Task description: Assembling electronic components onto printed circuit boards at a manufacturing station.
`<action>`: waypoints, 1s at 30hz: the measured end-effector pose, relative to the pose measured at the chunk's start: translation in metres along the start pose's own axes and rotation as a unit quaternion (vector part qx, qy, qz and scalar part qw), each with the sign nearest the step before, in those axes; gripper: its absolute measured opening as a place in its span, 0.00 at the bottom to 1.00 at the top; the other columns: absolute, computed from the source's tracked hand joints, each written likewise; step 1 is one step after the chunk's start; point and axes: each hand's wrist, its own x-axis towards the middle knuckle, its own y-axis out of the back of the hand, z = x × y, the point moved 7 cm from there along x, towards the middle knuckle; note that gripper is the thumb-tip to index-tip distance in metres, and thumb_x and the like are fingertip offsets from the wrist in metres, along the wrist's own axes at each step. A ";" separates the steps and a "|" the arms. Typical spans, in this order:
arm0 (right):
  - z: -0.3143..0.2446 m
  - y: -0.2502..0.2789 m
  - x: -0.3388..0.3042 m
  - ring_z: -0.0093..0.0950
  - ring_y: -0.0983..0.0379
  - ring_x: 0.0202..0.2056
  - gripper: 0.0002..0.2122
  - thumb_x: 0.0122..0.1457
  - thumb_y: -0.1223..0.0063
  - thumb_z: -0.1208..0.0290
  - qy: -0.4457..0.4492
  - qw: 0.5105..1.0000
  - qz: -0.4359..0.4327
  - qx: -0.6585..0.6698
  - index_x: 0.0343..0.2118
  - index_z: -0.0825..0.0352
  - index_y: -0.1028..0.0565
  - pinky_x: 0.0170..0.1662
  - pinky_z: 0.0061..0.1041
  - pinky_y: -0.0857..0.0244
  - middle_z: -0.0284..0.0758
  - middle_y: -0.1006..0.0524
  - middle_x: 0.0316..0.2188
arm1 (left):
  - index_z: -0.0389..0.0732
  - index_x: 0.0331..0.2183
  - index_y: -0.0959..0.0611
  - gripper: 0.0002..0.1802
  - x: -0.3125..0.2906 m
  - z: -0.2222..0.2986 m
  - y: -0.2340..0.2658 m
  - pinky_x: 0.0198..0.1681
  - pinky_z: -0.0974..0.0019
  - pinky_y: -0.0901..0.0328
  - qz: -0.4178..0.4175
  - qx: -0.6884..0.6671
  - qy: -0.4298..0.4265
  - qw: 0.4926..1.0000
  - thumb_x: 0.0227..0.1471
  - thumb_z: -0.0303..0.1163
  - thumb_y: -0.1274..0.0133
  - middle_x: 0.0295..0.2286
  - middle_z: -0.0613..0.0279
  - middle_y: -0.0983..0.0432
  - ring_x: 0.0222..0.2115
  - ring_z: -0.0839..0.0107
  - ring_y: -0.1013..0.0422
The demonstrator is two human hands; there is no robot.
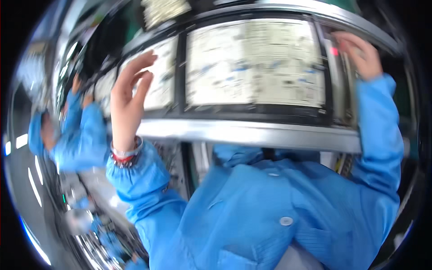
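Observation:
A black frame [181,67] lies along the metal line in front of me and holds flat white panels [220,63] that look like circuit boards, with small blue and dark parts on them. My left hand [130,92] is raised over the left part of the frame, fingers curved and apart from the thumb, nothing in it. Bracelets circle that wrist. At the far right, my right hand [363,55] reaches over the end of the frame, beside a small red light [334,51]. Its fingers are bent and spread, with nothing visible in them; blur softens their tips.
A silver rail [252,134] runs along the near edge of the line, close to my body. Another metal rail [292,5] bounds the far side. A pale textured stack [164,12] sits beyond the frame. On the left, a person in blue [78,141] works at the line.

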 end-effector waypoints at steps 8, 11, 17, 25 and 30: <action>0.058 0.012 0.020 0.18 0.33 0.40 0.15 0.64 0.58 0.66 -0.078 0.995 -0.007 -0.061 0.50 0.67 0.28 0.49 0.18 0.42 0.30 0.26 0.40 | 0.33 0.38 0.22 0.19 -0.320 -0.282 0.230 0.39 0.50 0.35 0.190 0.487 0.389 0.759 0.55 0.40 0.53 0.34 0.37 0.25 0.35 0.42 0.29; 0.081 0.014 0.025 0.18 0.34 0.37 0.15 0.64 0.58 0.68 -0.079 0.994 -0.023 -0.067 0.50 0.67 0.29 0.47 0.18 0.41 0.28 0.28 0.34 | 0.32 0.37 0.22 0.21 -0.383 -0.337 0.202 0.39 0.48 0.35 0.120 0.359 0.441 0.814 0.55 0.42 0.54 0.32 0.36 0.25 0.35 0.40 0.30; 0.095 0.020 0.023 0.17 0.33 0.35 0.14 0.64 0.56 0.69 -0.100 0.993 -0.021 -0.064 0.49 0.67 0.28 0.44 0.17 0.40 0.28 0.28 0.31 | 0.34 0.31 0.22 0.18 -0.389 -0.358 0.171 0.39 0.50 0.35 0.157 0.480 0.409 0.760 0.54 0.41 0.51 0.33 0.44 0.29 0.34 0.47 0.31; 0.108 0.036 0.017 0.17 0.33 0.34 0.13 0.63 0.56 0.69 -0.110 0.994 0.002 -0.024 0.48 0.67 0.27 0.42 0.18 0.39 0.28 0.27 0.30 | 0.35 0.32 0.22 0.14 -0.348 -0.229 0.186 0.36 0.54 0.36 0.306 0.505 0.318 0.742 0.56 0.37 0.53 0.37 0.49 0.31 0.35 0.49 0.31; 0.100 0.036 0.026 0.17 0.32 0.35 0.14 0.63 0.56 0.69 -0.093 0.994 -0.005 -0.053 0.49 0.67 0.27 0.43 0.17 0.39 0.29 0.27 0.30 | 0.37 0.36 0.22 0.11 -0.304 -0.071 0.168 0.35 0.58 0.35 0.336 0.586 0.203 0.709 0.54 0.34 0.50 0.39 0.51 0.31 0.35 0.52 0.30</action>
